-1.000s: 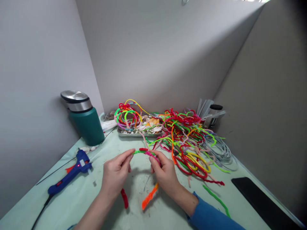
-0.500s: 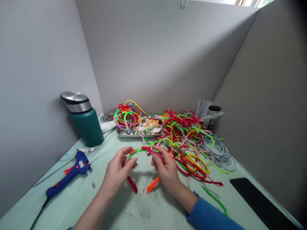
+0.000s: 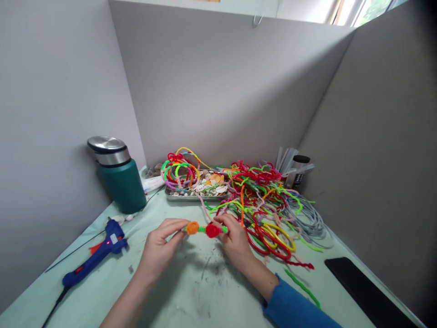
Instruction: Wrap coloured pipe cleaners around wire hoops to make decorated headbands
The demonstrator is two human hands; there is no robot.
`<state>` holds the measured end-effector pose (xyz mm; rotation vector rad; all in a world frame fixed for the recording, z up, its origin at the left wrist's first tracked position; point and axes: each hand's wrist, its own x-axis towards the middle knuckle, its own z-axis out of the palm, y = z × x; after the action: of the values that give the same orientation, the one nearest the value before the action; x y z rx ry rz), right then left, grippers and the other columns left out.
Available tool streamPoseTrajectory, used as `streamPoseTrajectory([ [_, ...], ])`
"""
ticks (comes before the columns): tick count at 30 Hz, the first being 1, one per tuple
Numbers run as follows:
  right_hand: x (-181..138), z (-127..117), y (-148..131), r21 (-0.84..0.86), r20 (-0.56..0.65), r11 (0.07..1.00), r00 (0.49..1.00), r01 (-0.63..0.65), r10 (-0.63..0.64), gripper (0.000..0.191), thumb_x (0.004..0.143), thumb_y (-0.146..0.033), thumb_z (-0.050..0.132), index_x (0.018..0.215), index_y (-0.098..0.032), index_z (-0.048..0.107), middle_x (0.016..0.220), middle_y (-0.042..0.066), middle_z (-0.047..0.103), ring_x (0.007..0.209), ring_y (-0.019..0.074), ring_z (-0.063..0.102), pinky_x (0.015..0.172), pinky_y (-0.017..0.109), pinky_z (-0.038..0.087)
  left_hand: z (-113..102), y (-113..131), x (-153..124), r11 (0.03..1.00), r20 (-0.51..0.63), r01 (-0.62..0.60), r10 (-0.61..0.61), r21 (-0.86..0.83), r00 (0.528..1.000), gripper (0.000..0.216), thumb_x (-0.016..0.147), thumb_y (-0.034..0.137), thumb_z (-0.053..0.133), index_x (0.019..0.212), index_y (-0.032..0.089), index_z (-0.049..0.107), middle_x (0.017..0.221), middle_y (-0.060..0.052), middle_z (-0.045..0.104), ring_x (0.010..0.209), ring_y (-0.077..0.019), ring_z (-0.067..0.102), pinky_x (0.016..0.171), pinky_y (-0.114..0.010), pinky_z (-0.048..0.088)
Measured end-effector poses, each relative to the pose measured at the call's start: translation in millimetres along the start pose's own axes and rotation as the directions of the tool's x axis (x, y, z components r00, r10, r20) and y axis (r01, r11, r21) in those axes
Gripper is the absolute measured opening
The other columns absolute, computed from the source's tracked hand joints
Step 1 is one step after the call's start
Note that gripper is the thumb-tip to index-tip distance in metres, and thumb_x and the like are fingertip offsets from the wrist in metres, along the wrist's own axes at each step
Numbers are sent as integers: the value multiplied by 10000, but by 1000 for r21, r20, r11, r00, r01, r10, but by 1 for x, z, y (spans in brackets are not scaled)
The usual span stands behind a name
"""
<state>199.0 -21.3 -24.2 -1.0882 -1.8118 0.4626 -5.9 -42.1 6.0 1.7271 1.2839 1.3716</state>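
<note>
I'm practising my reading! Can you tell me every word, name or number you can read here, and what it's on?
No words or numbers can be read.
White label on the blue glue gun: too small and blurred.
White marks on the black-lidded jar: too small to make out.
Teal bottle: no writing shows.
Fuzzy piece held in the fingers: no letters show.

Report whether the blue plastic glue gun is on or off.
On, apparently: a small red light glows on the blue glue gun.
</note>
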Motion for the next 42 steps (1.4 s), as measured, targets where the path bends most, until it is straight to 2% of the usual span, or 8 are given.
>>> streamPoseTrajectory([
  [6, -4, 4, 2, -55, 89, 998, 996, -21, 25, 157, 881, -271, 481, 928, -182, 602, 897, 69, 614, 839, 191, 562, 739, 288, 429, -2, -5, 1, 995, 32, 73, -75, 64, 997, 232, 724, 215, 552, 866, 222, 734, 987, -68, 700, 973, -220, 608, 922, -370, 437],
  [12, -4, 5, 6, 28, 51, 1000, 999, 4, -6, 163, 815, -174, 531, 954, -172, 616, 937, 79, 613, 884, 196, 564, 763, 292, 434, -2, -7, 1, 986, -75, 146, -140, 82, 987, 253, 735, 314, 575, 902, 188, 718, 1044, -81, 689, 974, -232, 616, 885, -353, 461],
  [17, -3, 7, 4, 225, -21, 962, 986, -157, 165, 148, 830, -260, 521, 903, -168, 610, 791, 40, 603, 707, 164, 554, 624, 261, 443, -1, 3, 0, 954, -132, 298, -299, -31, 945, 336, 703, 418, 639, 900, 155, 710, 868, -74, 727, 827, -231, 657, 765, -314, 504],
  [22, -1, 15, 6, 524, 45, 798, 945, -299, 325, 228, 808, -354, 554, 919, -156, 577, 774, 35, 608, 608, 139, 548, 497, 227, 443, 2, 9, -1, 897, -37, 353, -375, -265, 926, 420, 687, 448, 660, 940, 114, 688, 737, -78, 703, 667, -190, 638, 618, -292, 526],
  [29, 3, 14, 7, 629, 77, 677, 898, -382, 434, 274, 732, -403, 624, 817, -143, 604, 717, 27, 617, 521, 124, 539, 457, 234, 450, 2, 16, -3, 870, 92, 371, -362, -324, 928, 409, 731, 442, 626, 963, 111, 680, 751, -80, 683, 642, -162, 583, 596, -288, 520],
  [37, 6, 9, 3, 629, 9, 676, 874, -383, 486, 243, 712, -380, 628, 757, -142, 617, 614, 1, 591, 467, 104, 497, 458, 216, 415, 1, 25, -7, 905, 329, 333, -241, -263, 913, 311, 782, 430, 571, 839, 155, 707, 803, -81, 695, 758, -190, 615, 743, -302, 507],
  [39, 6, 8, 4, 634, -8, 679, 875, -370, 484, 259, 721, -393, 623, 788, -143, 614, 659, 11, 608, 464, 100, 490, 460, 221, 417, 3, 26, -6, 906, 324, 350, -266, -239, 908, 339, 791, 452, 549, 797, 152, 707, 798, -89, 698, 779, -202, 626, 757, -305, 505],
  [42, 6, 7, 4, 632, -17, 691, 885, -350, 465, 275, 742, -410, 610, 816, -146, 607, 705, 18, 616, 467, 99, 489, 471, 230, 425, 5, 26, -3, 886, 218, 395, -347, -244, 912, 381, 782, 485, 542, 792, 138, 702, 814, -105, 704, 783, -209, 639, 758, -313, 512],
])
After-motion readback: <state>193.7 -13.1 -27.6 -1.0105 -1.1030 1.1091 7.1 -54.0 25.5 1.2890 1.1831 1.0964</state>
